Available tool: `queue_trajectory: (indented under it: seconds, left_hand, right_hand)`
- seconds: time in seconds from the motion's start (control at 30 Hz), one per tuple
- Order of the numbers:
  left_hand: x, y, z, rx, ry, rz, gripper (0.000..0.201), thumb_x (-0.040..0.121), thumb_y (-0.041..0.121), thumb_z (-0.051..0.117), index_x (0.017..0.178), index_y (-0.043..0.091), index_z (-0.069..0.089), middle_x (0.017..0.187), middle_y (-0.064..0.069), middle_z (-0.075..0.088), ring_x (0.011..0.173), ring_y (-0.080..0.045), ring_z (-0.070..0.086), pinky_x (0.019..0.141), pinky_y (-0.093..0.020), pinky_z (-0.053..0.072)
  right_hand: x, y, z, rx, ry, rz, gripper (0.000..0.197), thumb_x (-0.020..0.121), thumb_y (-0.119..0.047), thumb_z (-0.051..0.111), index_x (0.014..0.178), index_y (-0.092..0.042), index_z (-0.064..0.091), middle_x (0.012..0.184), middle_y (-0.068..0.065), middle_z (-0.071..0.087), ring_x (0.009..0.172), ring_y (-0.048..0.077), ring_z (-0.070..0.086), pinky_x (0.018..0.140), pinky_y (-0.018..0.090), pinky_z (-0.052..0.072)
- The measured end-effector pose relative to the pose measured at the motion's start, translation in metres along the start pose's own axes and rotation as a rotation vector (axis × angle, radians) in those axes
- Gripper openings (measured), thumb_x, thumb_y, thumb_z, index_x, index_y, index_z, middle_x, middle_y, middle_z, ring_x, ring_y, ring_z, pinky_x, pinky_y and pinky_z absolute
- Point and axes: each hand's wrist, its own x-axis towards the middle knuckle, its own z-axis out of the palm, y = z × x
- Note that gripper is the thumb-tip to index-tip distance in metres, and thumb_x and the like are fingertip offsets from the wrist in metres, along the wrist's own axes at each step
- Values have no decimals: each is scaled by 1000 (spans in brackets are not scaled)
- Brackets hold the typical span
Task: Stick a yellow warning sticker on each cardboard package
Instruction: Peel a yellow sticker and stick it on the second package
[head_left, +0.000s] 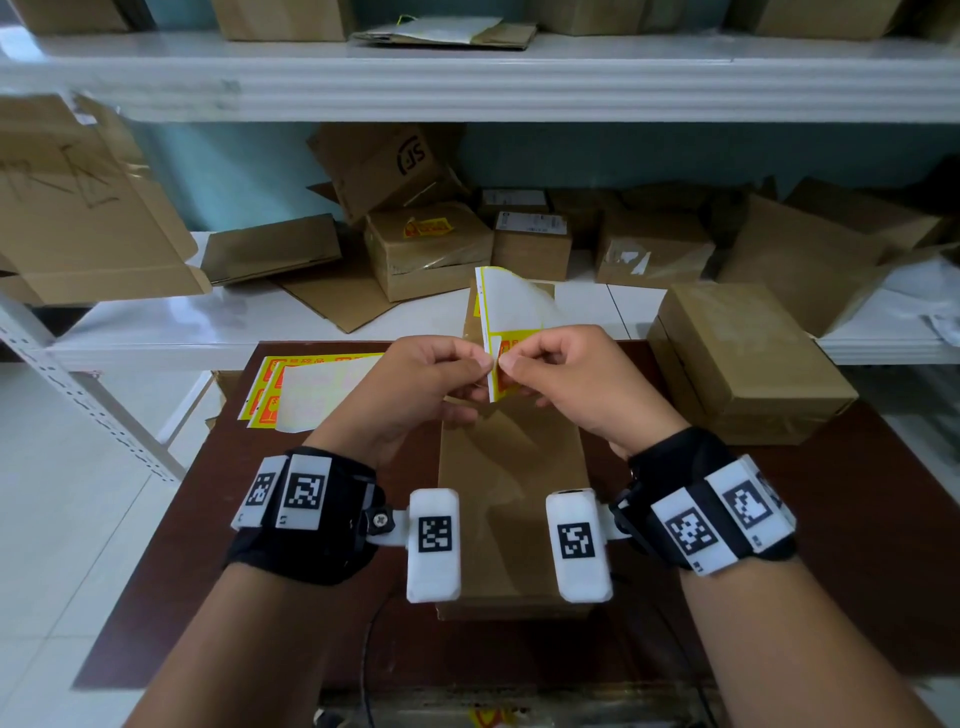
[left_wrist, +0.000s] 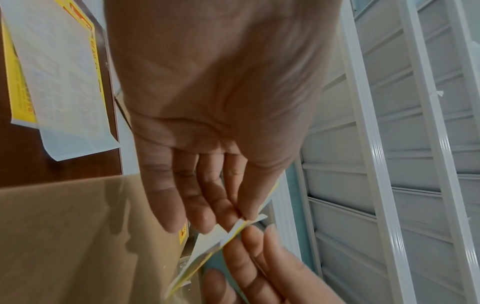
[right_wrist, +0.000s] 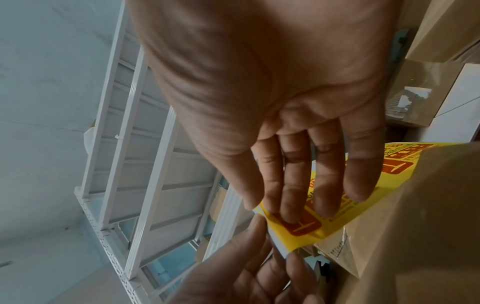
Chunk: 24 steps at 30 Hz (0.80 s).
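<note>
Head view: I have both hands raised over the brown table (head_left: 857, 519), meeting at 1 sticker sheet (head_left: 506, 312). My left hand (head_left: 415, 387) pinches the sheet's lower left edge between thumb and forefinger; my right hand (head_left: 582, 384) pinches the same edge from the other side, fingertips almost touching. The sheet stands nearly upright, white backing toward me, its yellow border along the left and top edges. Directly below lies a long cardboard package (head_left: 511, 493), its near end at the table's front edge and its top face bare. A second taped package (head_left: 748, 364) sits at the table's far right corner, well apart from the hands. Spare sticker sheets (head_left: 306, 389) overhang the far left table corner. Open tabletop remains left and right of the long package. On the shelf (head_left: 156, 332) behind, 1 box (head_left: 428, 249) already carries a yellow sticker.

Left wrist view: the left hand (left_wrist: 207, 123) has its fingers (left_wrist: 221, 205) bent down onto the sheet's edge (left_wrist: 228, 234), which is split into a white and a yellow layer. The long package (left_wrist: 78, 236) fills the lower left.

Right wrist view: the right hand (right_wrist: 272, 92) has its fingers (right_wrist: 293, 195) laid on the sheet's printed yellow face (right_wrist: 324, 216), near its corner; the thumb is hidden here. A package (right_wrist: 415, 226) lies just beside.
</note>
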Motion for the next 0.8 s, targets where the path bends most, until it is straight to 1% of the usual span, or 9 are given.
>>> queue_trajectory:
  seconds: [0.1,0.23,0.3,0.4,0.47,0.57,0.63,0.7,0.8]
  left_hand:
    - [-1,1,0,1,-6,10,13,96,18,65,91,11,75,78,-8,69,75,-14,64,70,-33,59]
    - [-2,2,1,-3,-8,21,17,97,17,62,88,14,77,76,-8,67,73,-14,62,77,-41,58]
    - [-3,2,1,5,-13,17,18,97,15,62,89,13,77,77,-8,67,73,-14,62,76,-40,58]
    - [-3,3,1,11,-20,10,19,97,12,61,88,11,78,77,-8,68,74,-13,63,72,-35,57]
    - [-4,4,1,14,-22,9,20,96,11,61,86,11,78,77,-8,68,74,-13,63,72,-34,56]
    - [-4,5,2,9,-19,9,20,96,11,60,87,10,77,77,-9,68,73,-13,63,70,-32,56]
    - [-4,5,3,6,-13,10,19,96,11,60,88,10,77,77,-9,69,73,-12,64,69,-30,57]
    - [-4,5,3,1,-9,13,18,96,12,61,87,11,77,76,-8,69,72,-12,64,70,-31,57]
    - [-5,5,3,-4,-11,18,18,96,14,63,84,13,77,76,-7,69,73,-13,64,72,-33,57]
  right_hand:
    - [-1,0,1,-19,-2,-6,15,91,-32,72,89,-18,79,90,10,76,90,28,70,85,46,56]
    - [-3,-2,2,-25,5,-16,21,87,-37,75,85,-16,77,89,16,74,84,34,67,78,48,57]
    - [-3,-2,3,-31,8,-24,25,85,-41,76,81,-16,77,85,18,72,71,28,61,73,49,56]
    - [-3,-1,4,-30,12,-24,29,83,-42,76,80,-14,75,84,21,70,67,19,56,66,41,51]
    - [-3,0,4,-24,13,-25,31,83,-44,76,79,-13,75,84,21,69,67,19,55,66,35,48]
    - [-2,0,3,-25,19,-22,28,85,-40,75,79,-13,75,85,22,69,68,19,55,66,36,48]
    - [0,1,3,-41,22,-19,22,87,-34,75,80,-13,75,86,21,69,68,21,57,67,39,52]
    - [1,2,4,-59,32,-15,17,88,-31,74,81,-15,75,87,17,71,75,29,64,74,46,57]
    - [2,3,4,-67,44,-18,15,88,-28,73,79,-16,74,83,15,71,76,28,66,78,49,57]
